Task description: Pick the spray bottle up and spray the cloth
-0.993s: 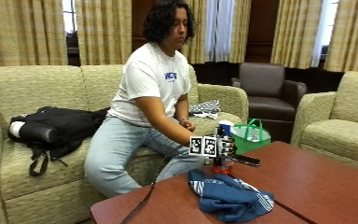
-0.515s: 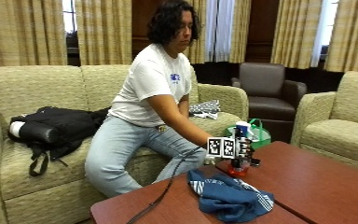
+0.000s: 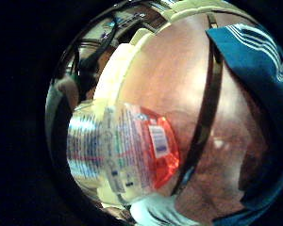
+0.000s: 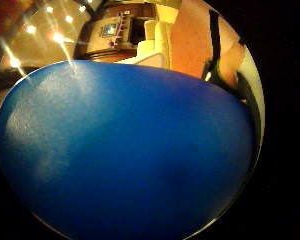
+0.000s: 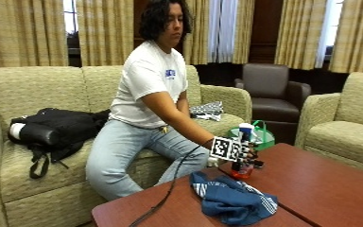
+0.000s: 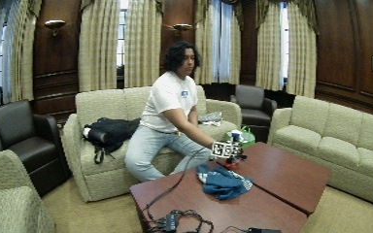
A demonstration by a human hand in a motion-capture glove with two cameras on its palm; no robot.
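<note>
Blue cloth (image 5: 233, 200) lies crumpled beside spray bottle (image 5: 243, 156) — on table (image 5: 320, 189)

1. The spray bottle (image 5: 243, 158) stands upright on the table (image 5: 307, 184), at its edge nearest the sofa (image 5: 37, 94).
2. The cloth (image 5: 232, 198) lies on the table, just beside the bottle.
3. A backpack (image 5: 52, 130) rests on the sofa seat beside the person.

Dim warm room, daylight through windows (image 6: 123, 48) (palm views warped, blurred close).
</note>
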